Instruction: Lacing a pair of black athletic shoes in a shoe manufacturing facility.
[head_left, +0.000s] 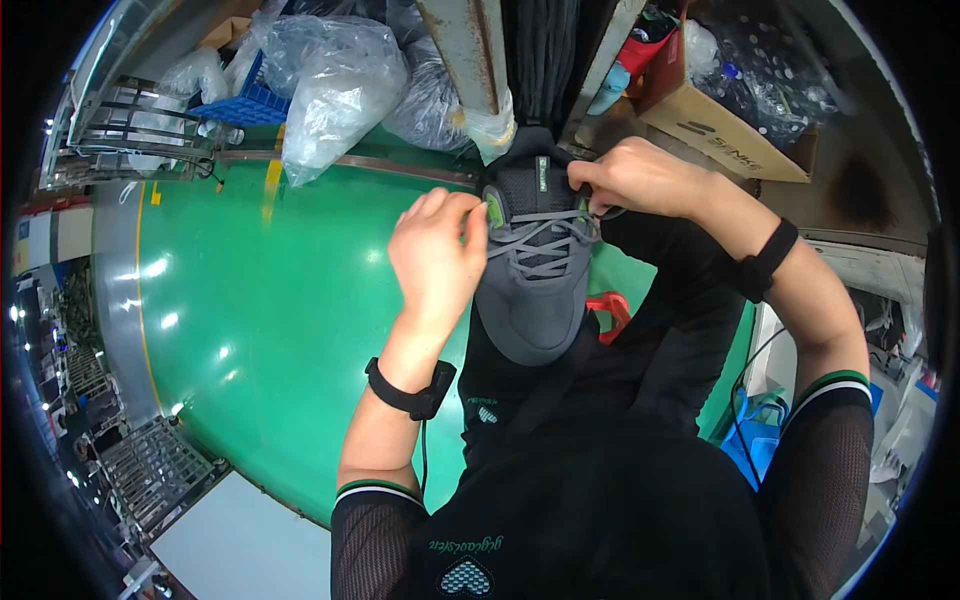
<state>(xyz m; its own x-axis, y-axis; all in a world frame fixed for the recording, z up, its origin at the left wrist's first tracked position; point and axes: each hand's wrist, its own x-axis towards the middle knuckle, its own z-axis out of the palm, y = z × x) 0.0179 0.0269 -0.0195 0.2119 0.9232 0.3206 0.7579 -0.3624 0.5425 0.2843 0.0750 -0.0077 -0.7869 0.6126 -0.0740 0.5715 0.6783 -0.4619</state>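
Upper centre of the frame, I see a grey sneaker (535,315), its toe smooth and rounded, with flat crossed laces (540,270). The left hand (435,240) pinches its left side, the right hand (640,175) its right, set apart. Upper right, a cardboard box (725,145) with dark print holds shiny crumpled plastic (765,85); upper left, cloudy bags (345,85) crowd a blue crate (240,108).

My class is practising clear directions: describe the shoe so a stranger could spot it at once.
From the shiny green floor, look right to the person's black trousers. Over them, between the left hand and the right hand, is a grey shoe, toe toward the person. Its crisscross laces and green patches distinguish it from the red object beside it.
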